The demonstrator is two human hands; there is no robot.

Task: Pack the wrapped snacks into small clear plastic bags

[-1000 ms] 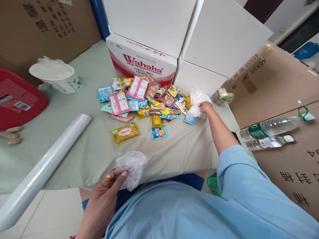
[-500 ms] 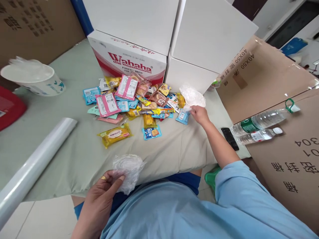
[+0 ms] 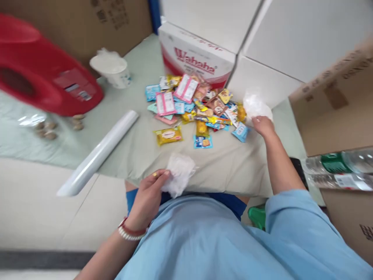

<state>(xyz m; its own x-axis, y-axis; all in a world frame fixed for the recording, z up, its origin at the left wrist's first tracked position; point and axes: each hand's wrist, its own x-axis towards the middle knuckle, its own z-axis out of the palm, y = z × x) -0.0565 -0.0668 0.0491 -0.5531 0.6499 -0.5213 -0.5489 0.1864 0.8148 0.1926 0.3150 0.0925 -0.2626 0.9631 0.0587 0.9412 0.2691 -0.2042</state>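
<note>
My left hand (image 3: pixel 153 190) pinches a crumpled piece of clear plastic film (image 3: pixel 179 173) near the table's front edge, thumb on top. At the back right my right hand (image 3: pixel 263 126) is closed at the lower edge of a whitish, see-through plastic bundle (image 3: pixel 258 107), fingertips partly hidden and blurred. A blue snack packet (image 3: pixel 240 132) lies just left of that hand. The heap of wrapped snacks (image 3: pixel 201 109) spreads between both hands, toward the back. In front of the heap lie a yellow snack packet (image 3: pixel 169 135) and a blue-and-white packet (image 3: pixel 203 142).
A Wahaba-style printed carton reading Wahaha (image 3: pixel 198 58) and white boxes (image 3: pixel 262 76) stand behind the heap. To the left are a silvery roll (image 3: pixel 100 151), a paper tub (image 3: pixel 113 72) and a large red container (image 3: pixel 43 70). Plastic bottles (image 3: pixel 338 163) and a dark phone (image 3: pixel 298 171) are at right.
The view has swung left, bringing the red container and small brown objects into sight. My left hand still holds the film; my right hand stays at the plastic bundle.
</note>
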